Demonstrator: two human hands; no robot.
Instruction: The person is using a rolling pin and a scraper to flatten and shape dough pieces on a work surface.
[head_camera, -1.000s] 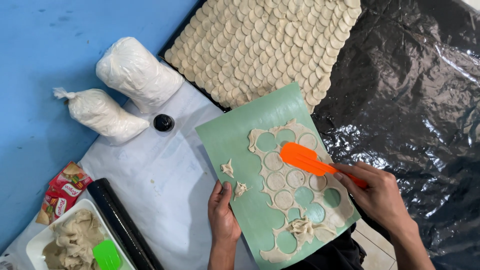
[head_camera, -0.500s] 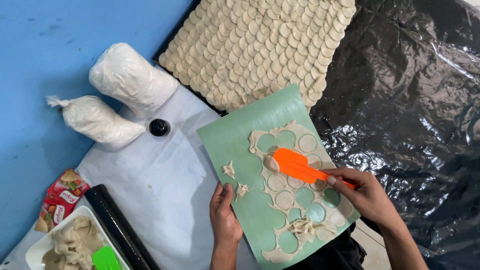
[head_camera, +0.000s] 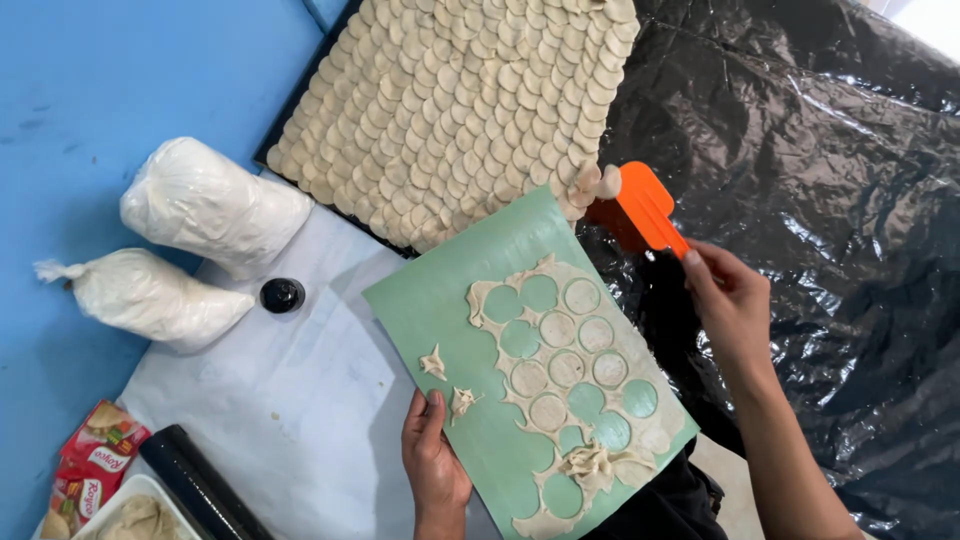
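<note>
My left hand (head_camera: 434, 462) grips the near edge of a green mat (head_camera: 455, 310), thumb on top. The mat carries a thin dough sheet (head_camera: 575, 380) with round cut-outs, some discs still in it, and small scraps (head_camera: 433, 361). My right hand (head_camera: 728, 303) holds an orange spatula (head_camera: 648, 208) by its handle. The blade is lifted beyond the mat's far corner, with a dough disc (head_camera: 607, 181) at its tip, touching the edge of a big layer of overlapping dough discs (head_camera: 465, 105) on a dark tray.
Two tied bags of white flour (head_camera: 210, 205) (head_camera: 150, 295) lie at the left on blue ground, with a small black cap (head_camera: 282, 294) on white paper (head_camera: 270, 420). A black roll (head_camera: 195, 485), red packets (head_camera: 95, 460) and a white tub of dough (head_camera: 140, 515) sit bottom left. Crinkled black plastic (head_camera: 830, 200) covers the right.
My right hand lifted the spatula off the dough sheet and carried it away to the tray's edge with a disc on it. My left hand stayed on the mat.
</note>
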